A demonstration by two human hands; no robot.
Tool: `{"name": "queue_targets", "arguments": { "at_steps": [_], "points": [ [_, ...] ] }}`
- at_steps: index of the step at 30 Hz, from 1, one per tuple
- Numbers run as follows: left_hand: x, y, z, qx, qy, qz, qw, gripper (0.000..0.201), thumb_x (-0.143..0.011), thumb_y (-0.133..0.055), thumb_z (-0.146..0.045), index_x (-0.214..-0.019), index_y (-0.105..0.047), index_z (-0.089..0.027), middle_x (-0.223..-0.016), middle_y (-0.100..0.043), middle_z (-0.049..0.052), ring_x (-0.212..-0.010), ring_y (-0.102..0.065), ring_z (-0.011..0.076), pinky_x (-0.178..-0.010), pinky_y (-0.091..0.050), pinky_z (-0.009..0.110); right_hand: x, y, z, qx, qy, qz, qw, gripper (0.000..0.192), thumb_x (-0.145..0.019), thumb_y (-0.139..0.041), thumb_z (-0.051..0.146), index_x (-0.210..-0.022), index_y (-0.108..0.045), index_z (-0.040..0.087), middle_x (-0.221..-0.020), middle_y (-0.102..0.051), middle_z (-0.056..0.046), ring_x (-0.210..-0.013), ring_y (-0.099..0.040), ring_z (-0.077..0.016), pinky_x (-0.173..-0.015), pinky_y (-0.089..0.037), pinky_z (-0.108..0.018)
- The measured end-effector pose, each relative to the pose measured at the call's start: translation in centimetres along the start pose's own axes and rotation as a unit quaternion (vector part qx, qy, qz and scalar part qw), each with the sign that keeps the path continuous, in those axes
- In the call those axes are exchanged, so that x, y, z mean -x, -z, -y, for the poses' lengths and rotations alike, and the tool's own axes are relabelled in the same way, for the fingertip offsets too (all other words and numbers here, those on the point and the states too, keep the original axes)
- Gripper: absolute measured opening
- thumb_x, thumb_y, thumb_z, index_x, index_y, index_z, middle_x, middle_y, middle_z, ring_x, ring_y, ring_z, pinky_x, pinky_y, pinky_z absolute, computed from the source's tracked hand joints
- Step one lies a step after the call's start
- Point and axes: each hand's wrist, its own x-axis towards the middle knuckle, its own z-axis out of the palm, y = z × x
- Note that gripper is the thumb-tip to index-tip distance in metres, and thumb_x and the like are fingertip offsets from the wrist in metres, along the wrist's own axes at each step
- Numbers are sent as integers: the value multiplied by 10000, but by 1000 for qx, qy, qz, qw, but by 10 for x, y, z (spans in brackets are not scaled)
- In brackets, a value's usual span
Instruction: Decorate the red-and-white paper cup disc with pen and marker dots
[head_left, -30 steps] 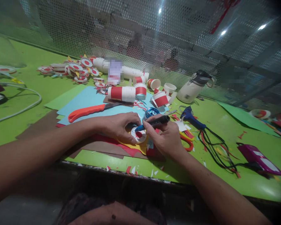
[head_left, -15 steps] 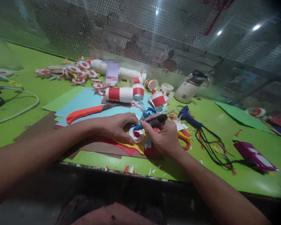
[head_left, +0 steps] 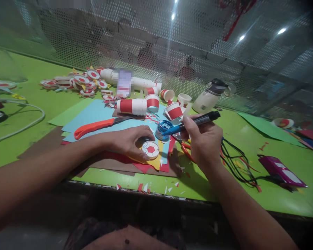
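The left hand (head_left: 129, 139) is pressing down with curled fingers on a small round disc (head_left: 150, 149) — white, with a red centre and what looks like a ring of dark marks, though the blur makes that hard to confirm. The disc is lying on yellow paper (head_left: 153, 162) atop red and brown sheets near the tabletop's (head_left: 240, 139) front edge. The right hand (head_left: 203, 139) is pinching a black marker (head_left: 198, 121) with a blue tip, holding it tilted above the disc, apart from it. A blue tin (head_left: 163, 127) is sitting just behind the disc; scissors (head_left: 185, 149) are lying under the right hand. Open green room is showing to the left — beyond the orange knife (head_left: 94, 126).
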Motion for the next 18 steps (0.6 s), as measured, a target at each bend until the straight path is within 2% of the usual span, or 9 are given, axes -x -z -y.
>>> {"name": "queue_targets", "arguments": {
  "at_steps": [4, 7, 12, 15, 18],
  "points": [
    [1, 2, 3, 18, -7, 15, 1000, 603, -766, -770, -486, -1273, -600, -207, -1256, -567, 100, -1137, -558, 279, -998, -453, 383, -15, 9, -9, -33, -21, -6, 999, 283, -820, -777, 448, -720, -677, 203, -502, -545, 51, -428, -465, -99, -419, -396, -256],
    [1, 3, 6, 27, -21, 19, 999, 571, -772, -761, -471, -1257, -619, -206, -1261, -576, 106, -1134, -559, 285, -995, -455, 391, -32, 17, -16, -67, -51, -12, 996, 333, -772, -814, 485, -686, -655, 206, -504, -523, 56, -445, -444, -94, -440, -403, -256],
    [0, 2, 5, 22, -24, 25, 999, 512, -776, -747, -450, -1203, -633, -190, -1215, -571, 101, -1081, -570, 267, -957, -471, 384, -50, 29, -16, -90, -150, 82, 981, 387, -582, -901, 447, -773, -710, 171, -587, -604, 34, -512, -516, -106, -475, -453, -252],
    [-1, 1, 3, 19, -22, 15, 999, 477, -770, -748, -442, -1159, -639, -188, -1177, -584, 89, -1044, -580, 256, -911, -482, 359, -54, 30, -15, -50, -145, 120, 981, 332, -620, -853, 441, -712, -689, 166, -581, -603, 22, -518, -520, -110, -489, -443, -256],
    [-1, 1, 2, 15, -12, 11, 1000, 466, -768, -747, -452, -1139, -641, -189, -1158, -594, 82, -1017, -586, 249, -894, -484, 354, -55, 24, -18, 43, -116, 143, 982, 357, -717, -769, 483, -615, -627, 172, -525, -563, 21, -496, -496, -112, -493, -423, -262]
  ]
}}
